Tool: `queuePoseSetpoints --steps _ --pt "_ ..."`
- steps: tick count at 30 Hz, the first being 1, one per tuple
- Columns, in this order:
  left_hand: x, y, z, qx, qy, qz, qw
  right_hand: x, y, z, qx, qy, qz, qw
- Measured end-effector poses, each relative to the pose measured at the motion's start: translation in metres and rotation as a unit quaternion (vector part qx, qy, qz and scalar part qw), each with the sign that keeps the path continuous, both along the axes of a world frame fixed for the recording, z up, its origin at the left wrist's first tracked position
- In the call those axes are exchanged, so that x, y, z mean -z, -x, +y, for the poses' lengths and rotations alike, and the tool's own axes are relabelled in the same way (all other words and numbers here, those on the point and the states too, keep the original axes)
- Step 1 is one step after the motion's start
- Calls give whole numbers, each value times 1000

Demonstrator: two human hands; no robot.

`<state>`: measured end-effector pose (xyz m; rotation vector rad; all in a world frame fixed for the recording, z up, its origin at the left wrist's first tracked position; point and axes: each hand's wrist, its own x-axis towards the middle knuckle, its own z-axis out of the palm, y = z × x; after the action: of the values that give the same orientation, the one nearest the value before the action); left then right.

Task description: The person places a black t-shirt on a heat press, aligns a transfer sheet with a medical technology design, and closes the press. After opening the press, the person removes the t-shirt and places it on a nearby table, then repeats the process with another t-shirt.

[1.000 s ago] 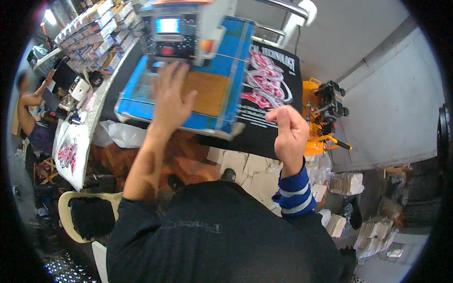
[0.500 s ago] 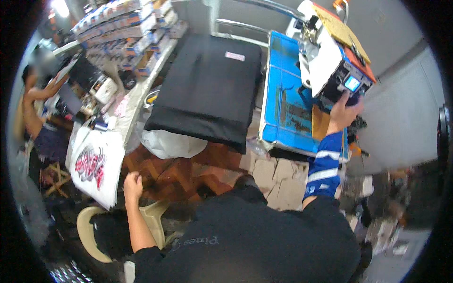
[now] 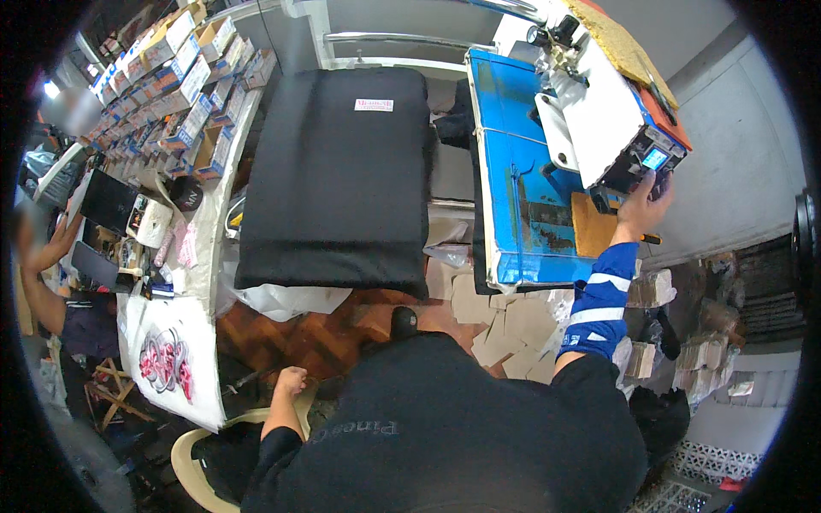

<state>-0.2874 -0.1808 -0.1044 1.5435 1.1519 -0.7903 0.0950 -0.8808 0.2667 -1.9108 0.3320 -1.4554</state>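
Note:
My right hand (image 3: pixel 643 209), at the end of a blue sleeve with white bands, reaches the dark control box (image 3: pixel 634 162) of a white machine. Its fingertips touch the panel just below a small lit screen (image 3: pixel 655 158); the fingers are apart and hold nothing. The white machine (image 3: pixel 590 111) stands over a blue work surface (image 3: pixel 534 162) with dark worn patches. A tan pad (image 3: pixel 593 227) lies on that surface beside my hand. My left hand (image 3: pixel 292 381) hangs low with its fingers curled and nothing seen in them, near a beige plastic chair (image 3: pixel 190 466).
A black-covered table (image 3: pixel 333 188) stands in the middle. To its left, a long bench carries stacked small boxes (image 3: pixel 184 103) and a white printed sheet (image 3: pixel 171 359) hangs at its end. Another person's arm (image 3: pixel 51 248) is at far left. Flattened cardboard (image 3: pixel 513 329) covers floor at right.
My view has shifted, so the tables appear moved. My right hand stays at the control box. My left hand has dropped lower and shows nearer my body.

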Motion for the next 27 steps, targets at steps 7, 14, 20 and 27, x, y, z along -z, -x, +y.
queuePoseSetpoints --steps 7,14,20,27 --pt "-40 -109 63 -113 20 -44 992 4 -3 -15 24 16 15 999" --pt "-82 -299 161 -120 77 -190 971 -12 13 -20 2 -7 91 996" --pt "-101 -479 132 -45 289 -295 910 -28 63 113 99 69 68 990" --pt "-118 -647 112 -158 268 -500 808 72 39 359 -292 61 378 877"
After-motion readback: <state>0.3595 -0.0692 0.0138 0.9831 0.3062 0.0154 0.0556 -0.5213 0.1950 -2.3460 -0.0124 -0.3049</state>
